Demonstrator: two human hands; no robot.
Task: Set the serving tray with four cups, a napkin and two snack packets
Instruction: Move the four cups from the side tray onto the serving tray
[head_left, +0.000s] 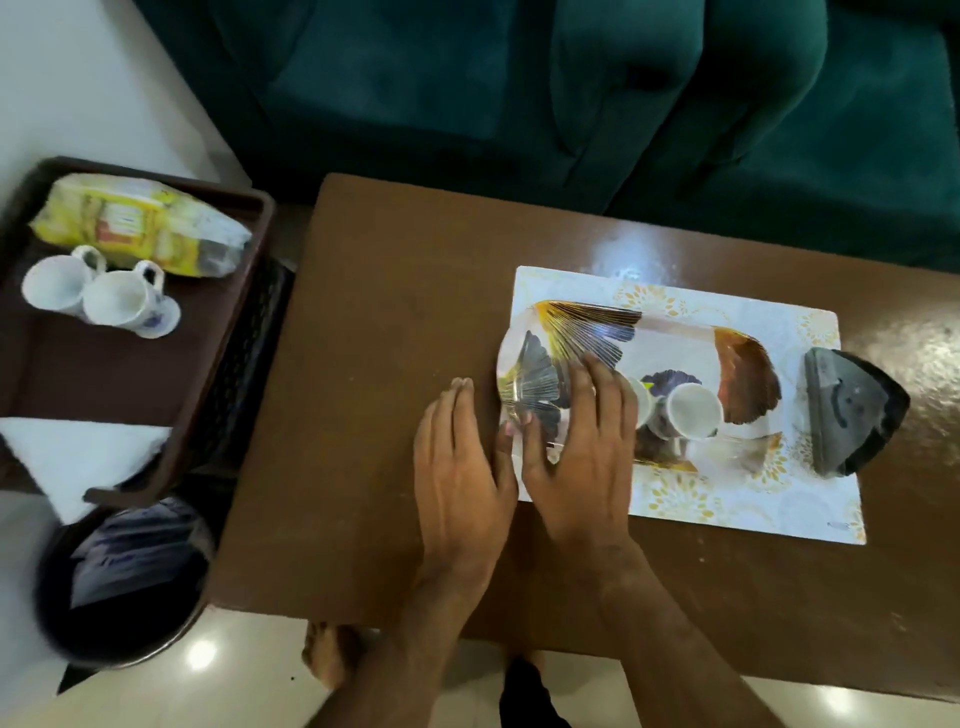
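Note:
A glossy serving tray (675, 338) with gold and dark leaf patterns lies on a white floral placemat (753, 499). On it stand a white cup (693, 410) and a second cup (643, 400), half hidden behind my fingers. My right hand (576, 452) lies flat on the tray's left end, fingers spread. My left hand (462, 467) rests on the table beside that end, its thumb touching the rim. At the far left a dark brown tray (223, 332) holds two white cups (122, 299), a yellow snack packet (140, 223) and a white napkin (83, 457).
The brown wooden table (363, 364) stands in front of a green sofa (571, 93). A black clothes iron (852, 415) sits on the placemat's right edge. A round dark bin (57, 613) with packets inside stands on the floor at the lower left. My foot (327, 654) shows below the table.

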